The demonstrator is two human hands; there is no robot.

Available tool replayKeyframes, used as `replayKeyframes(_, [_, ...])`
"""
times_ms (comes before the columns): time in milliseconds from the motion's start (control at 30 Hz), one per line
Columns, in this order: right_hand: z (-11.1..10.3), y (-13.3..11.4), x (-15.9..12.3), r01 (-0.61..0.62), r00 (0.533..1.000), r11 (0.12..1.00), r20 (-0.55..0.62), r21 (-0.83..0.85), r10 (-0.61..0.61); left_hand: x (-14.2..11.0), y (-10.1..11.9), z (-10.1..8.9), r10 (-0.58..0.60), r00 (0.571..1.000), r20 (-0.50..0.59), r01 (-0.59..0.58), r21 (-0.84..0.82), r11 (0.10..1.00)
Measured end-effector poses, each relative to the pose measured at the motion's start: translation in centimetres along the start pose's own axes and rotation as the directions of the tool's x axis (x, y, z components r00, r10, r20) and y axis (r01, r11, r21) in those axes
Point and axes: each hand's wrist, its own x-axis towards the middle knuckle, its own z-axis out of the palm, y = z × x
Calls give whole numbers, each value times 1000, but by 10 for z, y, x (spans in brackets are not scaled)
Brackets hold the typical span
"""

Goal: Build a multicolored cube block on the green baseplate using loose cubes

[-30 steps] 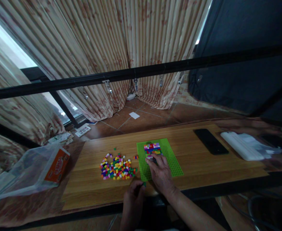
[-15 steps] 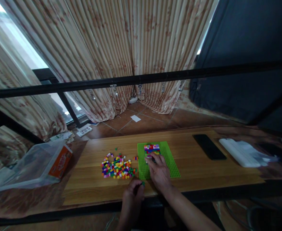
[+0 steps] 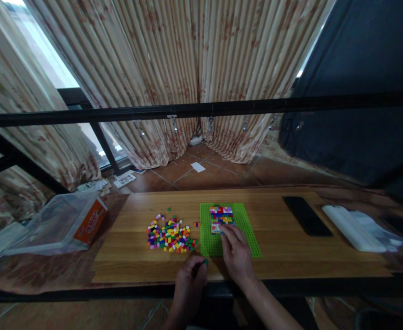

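On the wooden table lies a bright green studded baseplate [image 3: 206,248]. A block of small multicoloured bricks [image 3: 222,214] in rows sits on its upper middle part. My right hand [image 3: 238,257] is over the plate, its fingertips together at the lower edge of the block; what they pinch, if anything, is hidden. Close to the table's front edge, my left hand [image 3: 190,275] is closed on a small green brick [image 3: 206,261], which shows at its fingertips. Left of the plate spreads a pile of loose bricks [image 3: 170,236] in many colours.
A clear plastic box [image 3: 55,220] with an orange label stands beyond the table's left end. Toward the right lie a black phone [image 3: 307,215] and a white object [image 3: 352,229] with clear plastic. A dark rail [image 3: 187,111] crosses behind the table, before the curtains.
My right hand has drawn slightly right and toward me across the plate, uncovering more of the lower brick rows. My left hand still holds the green brick. The whole view has shifted a little.
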Motion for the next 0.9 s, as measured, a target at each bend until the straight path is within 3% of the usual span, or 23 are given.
replayKeyframes(200, [1,-22,-32,-149,964,970,245,194,100,0,5,0,-4,1000,8,4,-16,1000])
replayKeyframes(400, [3,-29,-35,-161,937,969,337,189,90,1,3,1,-11,1000,20,12,-51,999])
replayKeyframes(700, [6,-31,-41,-179,946,967,301,179,119,2,-1,4,-9,998,-65,8,-20,1000])
replayKeyframes(900, [6,-25,-43,-29,976,997,216,78,11,3,4,5,-1,993,-118,7,53,999])
